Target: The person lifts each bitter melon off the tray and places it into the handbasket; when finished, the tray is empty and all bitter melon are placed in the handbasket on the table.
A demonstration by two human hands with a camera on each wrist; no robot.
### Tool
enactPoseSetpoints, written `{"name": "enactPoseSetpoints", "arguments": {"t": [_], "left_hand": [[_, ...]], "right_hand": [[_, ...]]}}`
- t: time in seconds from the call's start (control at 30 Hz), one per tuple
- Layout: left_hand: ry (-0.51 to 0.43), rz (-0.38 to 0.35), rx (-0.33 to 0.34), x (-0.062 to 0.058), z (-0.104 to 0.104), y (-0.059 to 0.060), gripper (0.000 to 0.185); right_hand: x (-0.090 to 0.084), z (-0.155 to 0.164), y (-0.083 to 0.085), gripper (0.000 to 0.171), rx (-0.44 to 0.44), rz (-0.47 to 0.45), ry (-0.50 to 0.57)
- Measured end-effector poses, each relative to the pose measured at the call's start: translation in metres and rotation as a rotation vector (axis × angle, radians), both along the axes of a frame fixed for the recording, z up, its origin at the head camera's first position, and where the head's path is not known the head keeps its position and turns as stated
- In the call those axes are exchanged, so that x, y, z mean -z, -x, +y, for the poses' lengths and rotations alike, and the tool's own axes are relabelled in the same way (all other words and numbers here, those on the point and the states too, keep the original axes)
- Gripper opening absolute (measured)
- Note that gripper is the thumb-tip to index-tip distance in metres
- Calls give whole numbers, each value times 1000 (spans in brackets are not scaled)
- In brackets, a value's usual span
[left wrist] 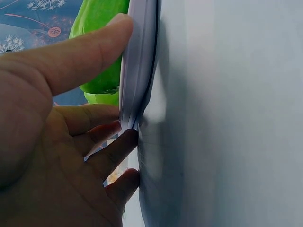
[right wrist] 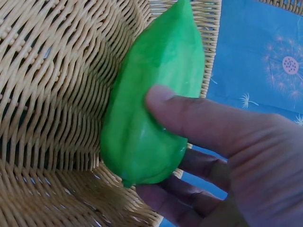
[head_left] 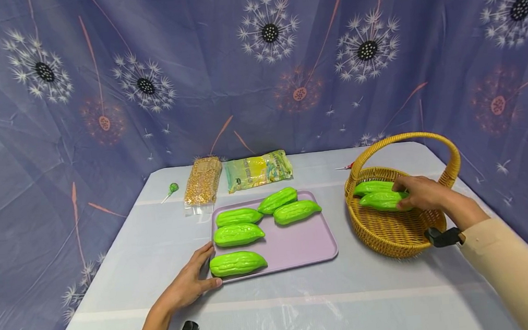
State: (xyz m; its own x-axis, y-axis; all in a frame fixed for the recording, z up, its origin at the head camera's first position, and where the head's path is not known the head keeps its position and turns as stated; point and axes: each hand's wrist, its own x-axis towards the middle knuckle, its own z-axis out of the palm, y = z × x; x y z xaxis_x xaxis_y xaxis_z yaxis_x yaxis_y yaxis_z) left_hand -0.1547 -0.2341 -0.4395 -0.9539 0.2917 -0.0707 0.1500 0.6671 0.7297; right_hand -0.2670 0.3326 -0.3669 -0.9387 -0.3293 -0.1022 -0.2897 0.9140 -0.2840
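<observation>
The right hand (head_left: 422,193) is pinching a green gourd (head_left: 379,200) inside the wicker basket (head_left: 376,236), which is standing at three o'clock from the lilac tray (head_left: 294,246); a second gourd (head_left: 373,186) is lying just beyond, toward twelve; the left hand (head_left: 186,283) is resting with loosely extended fingers against the tray's eight o'clock corner; five more gourds (head_left: 237,263) are lying on that tray; the glossy skin could be slipping if the pinch were loosening (only a judgement), and the arched handle (head_left: 407,135) could be catching the right forearm and tipping the basket; a hard push from the left fingers could be setting gourds rolling; the table (head_left: 259,322) is wearing a pale, slightly shiny cover, with a grain bag (head_left: 204,178) and lollipop (head_left: 174,187) lying toward ten, a packet (head_left: 259,170) at twelve; a blue dandelion-patterned curtain (head_left: 217,59) is enclosing the far side and both flanks
</observation>
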Motion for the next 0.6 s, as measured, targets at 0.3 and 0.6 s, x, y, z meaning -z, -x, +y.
{"name": "enactPoseSetpoints", "arguments": {"t": [0.3, 0.6], "left_hand": [[2, -2, -6, 0, 0, 0, 87], [-19, -34, -21, 2, 2, 1, 86]], "right_hand": [[3, 0, 4, 50, -5, -22, -65], [4, 0, 6, 51, 9, -37, -98]]}}
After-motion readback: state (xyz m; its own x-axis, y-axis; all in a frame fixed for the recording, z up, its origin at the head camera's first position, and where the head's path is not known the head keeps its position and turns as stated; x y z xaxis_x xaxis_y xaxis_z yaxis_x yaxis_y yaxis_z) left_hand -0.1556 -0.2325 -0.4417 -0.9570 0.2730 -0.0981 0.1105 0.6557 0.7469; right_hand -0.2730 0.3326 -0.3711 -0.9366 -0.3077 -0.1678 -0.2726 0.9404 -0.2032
